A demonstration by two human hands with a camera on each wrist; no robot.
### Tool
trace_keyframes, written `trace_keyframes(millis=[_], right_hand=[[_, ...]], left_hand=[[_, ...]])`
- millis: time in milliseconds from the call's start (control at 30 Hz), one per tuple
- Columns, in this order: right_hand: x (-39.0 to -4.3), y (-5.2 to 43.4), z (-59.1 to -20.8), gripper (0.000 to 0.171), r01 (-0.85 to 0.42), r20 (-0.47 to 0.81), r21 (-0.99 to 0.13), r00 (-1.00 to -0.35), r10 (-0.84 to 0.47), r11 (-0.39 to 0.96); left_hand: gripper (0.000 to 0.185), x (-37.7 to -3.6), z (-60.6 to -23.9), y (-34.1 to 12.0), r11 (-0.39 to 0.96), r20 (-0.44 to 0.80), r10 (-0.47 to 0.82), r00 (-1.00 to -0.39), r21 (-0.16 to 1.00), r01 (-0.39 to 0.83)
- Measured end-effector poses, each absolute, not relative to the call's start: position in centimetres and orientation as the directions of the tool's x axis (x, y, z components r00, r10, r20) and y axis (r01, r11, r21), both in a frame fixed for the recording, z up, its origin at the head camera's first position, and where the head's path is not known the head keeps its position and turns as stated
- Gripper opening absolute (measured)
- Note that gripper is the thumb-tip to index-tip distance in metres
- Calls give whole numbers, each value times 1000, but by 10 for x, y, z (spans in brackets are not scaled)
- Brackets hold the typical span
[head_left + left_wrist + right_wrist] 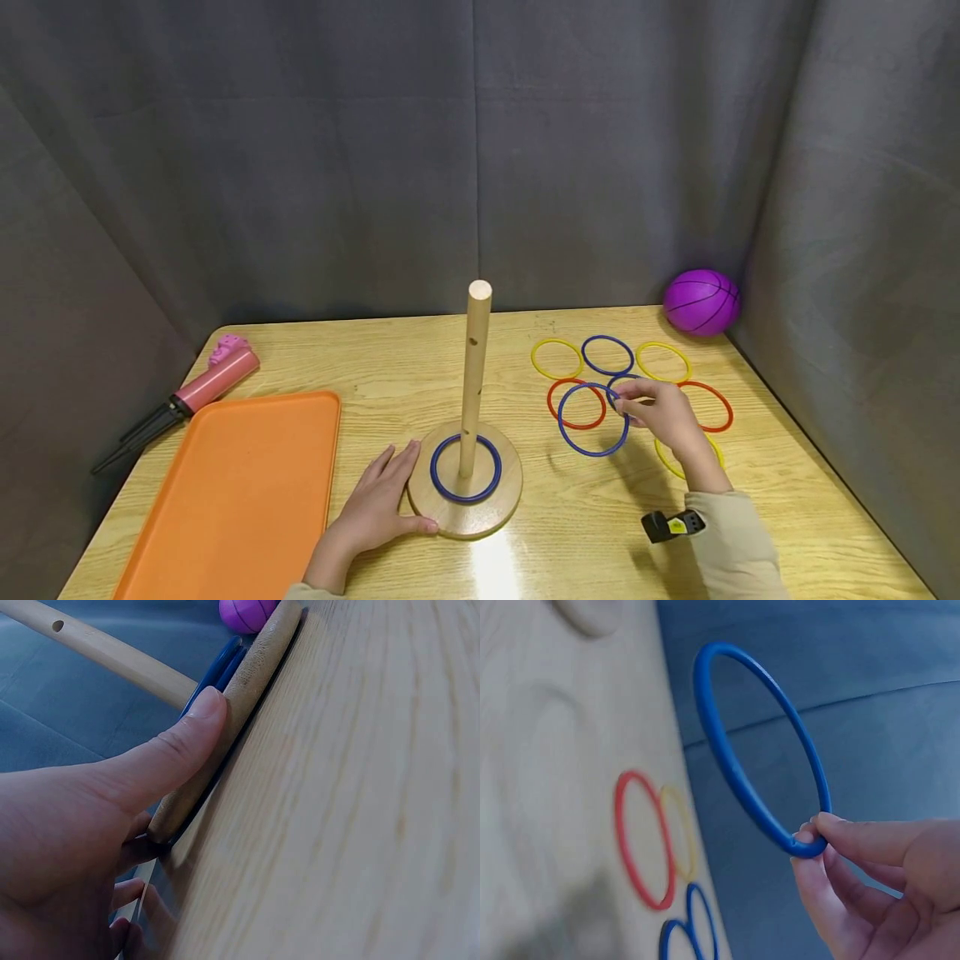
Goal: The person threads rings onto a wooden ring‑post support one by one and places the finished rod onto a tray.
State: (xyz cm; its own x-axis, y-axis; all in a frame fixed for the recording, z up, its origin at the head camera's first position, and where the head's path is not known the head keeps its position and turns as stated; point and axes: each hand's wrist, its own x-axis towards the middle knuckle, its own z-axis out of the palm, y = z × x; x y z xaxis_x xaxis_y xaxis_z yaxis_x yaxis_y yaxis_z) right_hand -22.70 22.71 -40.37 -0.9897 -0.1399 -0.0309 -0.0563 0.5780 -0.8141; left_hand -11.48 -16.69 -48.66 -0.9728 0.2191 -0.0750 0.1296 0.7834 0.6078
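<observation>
A wooden peg [476, 375] stands on a round wooden base [495, 504], with one blue ring [438, 486] lying round its foot. My left hand [382, 500] rests flat on the table against the base's left side. Its thumb [191, 731] presses the base's rim [259, 664]. My right hand [660, 414] pinches a blue ring [592, 450] by its edge and holds it tilted above the table; in the right wrist view that blue ring [735, 765] sits between thumb and fingertips [814, 840]. Several red, yellow and blue rings [557, 358] lie on the table around it.
An orange tray [240, 492] lies at the front left, with a pink hand pump [202, 387] behind it. A purple ball [701, 302] sits in the back right corner. Grey curtains close in the table on three sides.
</observation>
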Motion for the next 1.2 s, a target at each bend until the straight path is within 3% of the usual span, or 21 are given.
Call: trace_keyframes(millis=[300, 467, 567, 833, 1200], right_hand=[[-220, 218, -373, 35, -73, 6, -936, -982, -191, 346], [-214, 211, -356, 14, -54, 4, -979, -970, -245, 196], [-211, 206, -345, 19, -37, 18, -997, -960, -281, 64], [-199, 189, -312, 30, -70, 191, -951, -899, -394, -300], [-181, 157, -272, 29, -119, 313, -892, -858, -408, -436]], left_hand=[[117, -115, -488, -167, 783, -74, 222, -972, 608, 132], [117, -115, -487, -167, 784, -78, 219, -973, 608, 127], [117, -115, -487, -167, 784, -81, 216, -973, 608, 124], [117, -115, -486, -167, 781, -80, 216, -973, 612, 124], [117, -115, -488, -167, 782, -70, 219, -973, 610, 132]])
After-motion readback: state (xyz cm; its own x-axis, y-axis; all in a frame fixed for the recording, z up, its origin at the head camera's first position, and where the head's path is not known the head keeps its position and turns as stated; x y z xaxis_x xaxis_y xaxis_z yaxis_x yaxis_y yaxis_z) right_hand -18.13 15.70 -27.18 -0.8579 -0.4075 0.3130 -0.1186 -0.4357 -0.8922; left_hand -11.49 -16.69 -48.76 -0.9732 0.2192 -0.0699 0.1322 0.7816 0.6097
